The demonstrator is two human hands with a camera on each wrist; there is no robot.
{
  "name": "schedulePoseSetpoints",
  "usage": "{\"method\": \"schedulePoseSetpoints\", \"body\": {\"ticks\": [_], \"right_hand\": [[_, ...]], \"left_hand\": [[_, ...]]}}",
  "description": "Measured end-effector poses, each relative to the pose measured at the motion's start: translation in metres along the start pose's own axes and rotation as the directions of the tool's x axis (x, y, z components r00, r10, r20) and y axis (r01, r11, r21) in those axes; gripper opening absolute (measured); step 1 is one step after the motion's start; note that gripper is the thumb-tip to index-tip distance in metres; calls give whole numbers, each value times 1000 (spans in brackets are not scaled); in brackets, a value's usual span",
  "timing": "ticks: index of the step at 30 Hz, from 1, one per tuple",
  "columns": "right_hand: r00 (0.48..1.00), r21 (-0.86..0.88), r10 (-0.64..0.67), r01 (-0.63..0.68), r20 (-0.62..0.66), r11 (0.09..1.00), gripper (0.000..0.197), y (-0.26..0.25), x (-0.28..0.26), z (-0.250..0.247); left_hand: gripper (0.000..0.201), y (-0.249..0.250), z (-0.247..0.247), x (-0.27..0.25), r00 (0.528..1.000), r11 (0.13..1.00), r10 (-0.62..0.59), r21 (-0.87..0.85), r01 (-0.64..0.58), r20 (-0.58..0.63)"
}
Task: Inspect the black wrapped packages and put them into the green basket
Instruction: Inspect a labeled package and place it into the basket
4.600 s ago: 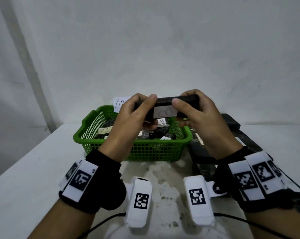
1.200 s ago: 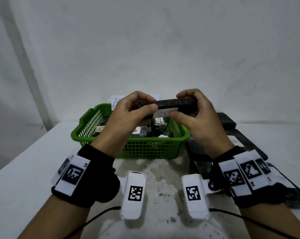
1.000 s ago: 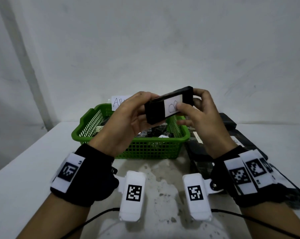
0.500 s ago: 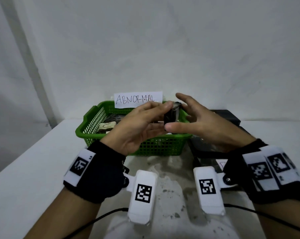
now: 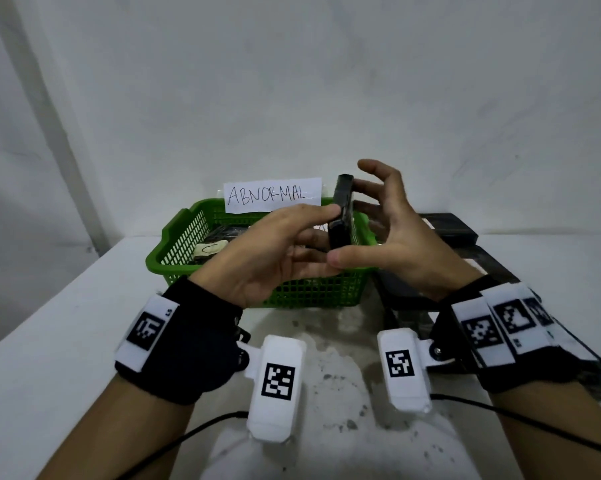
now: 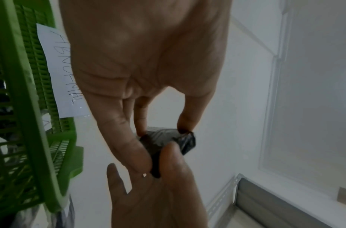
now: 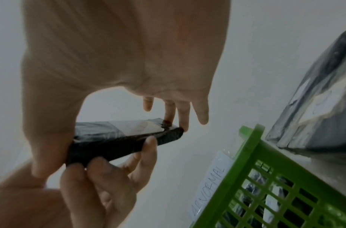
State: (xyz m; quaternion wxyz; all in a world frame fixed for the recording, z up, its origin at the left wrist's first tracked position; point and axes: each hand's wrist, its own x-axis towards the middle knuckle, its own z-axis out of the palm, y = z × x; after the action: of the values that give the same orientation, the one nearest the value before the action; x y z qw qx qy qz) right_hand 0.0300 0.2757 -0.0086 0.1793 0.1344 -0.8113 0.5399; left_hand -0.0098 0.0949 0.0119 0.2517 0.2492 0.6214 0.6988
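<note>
A black wrapped package (image 5: 342, 209) stands on end, edge-on to me, in the air above the right side of the green basket (image 5: 174, 237). My left hand (image 5: 302, 237) grips its lower half, index fingertip on the near face. My right hand (image 5: 371, 220) pinches it lengthwise, thumb under the bottom end and two fingertips on the top end, the other fingers spread. In the right wrist view the package (image 7: 119, 138) shows a pale label near its far end. In the left wrist view only its end (image 6: 168, 138) shows between the fingers. Several wrapped packages (image 5: 219, 237) lie in the basket.
A paper label reading ABNORMAL (image 5: 273, 195) is fixed to the basket's back wall. More black packages (image 5: 444, 230) are stacked on the white table to the right of the basket, reaching toward my right wrist. A wall stands close behind.
The package has been turned from lying flat with its label toward me to standing on end. It has risen a little since half a second ago, and my right fingers have spread.
</note>
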Motion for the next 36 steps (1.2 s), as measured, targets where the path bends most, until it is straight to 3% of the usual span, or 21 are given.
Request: {"method": "schedulePoseSetpoints", "body": {"ticks": [4,6,8,11,14,19,22,25,29,32,36], "right_hand": [[998,134,64,-66,19,989,110,-2,2,1],[992,228,102,-84,-69,970,93,-5,5,1],[986,229,93,-59,-137,972,75,-7,7,-1],[982,174,50,-18,-180,985,47,-6,7,-3],[978,186,32,7,-207,983,36,-6,6,-4],[965,138,-19,57,-261,989,38,-5,7,1],[970,98,-8,32,-242,995,43,-6,7,3],[987,150,119,-103,-103,983,53,-7,6,1],[942,261,316,-336,116,905,89,-8,3,1],[919,283,345,-389,192,877,89,-7,2,4],[924,290,296,-360,241,887,91,-4,0,6]], "left_hand": [[41,-1,-2,1,995,996,79,36,-76,-61],[53,-3,-3,2,990,991,114,85,-107,-81],[62,-4,-4,1,989,985,129,125,-119,-70],[49,-5,-5,1,989,976,138,179,-127,-47],[43,-6,-4,1,990,970,142,202,-135,-17],[33,-10,-1,3,983,955,181,242,-173,-12],[40,-11,-5,3,978,947,206,258,-189,-39],[54,-12,-10,5,958,907,282,342,-246,-58],[60,-15,-14,8,900,775,435,523,-354,-35],[58,-17,-14,8,869,734,495,545,-406,-19],[56,-20,-16,9,841,663,541,609,-435,12]]}}
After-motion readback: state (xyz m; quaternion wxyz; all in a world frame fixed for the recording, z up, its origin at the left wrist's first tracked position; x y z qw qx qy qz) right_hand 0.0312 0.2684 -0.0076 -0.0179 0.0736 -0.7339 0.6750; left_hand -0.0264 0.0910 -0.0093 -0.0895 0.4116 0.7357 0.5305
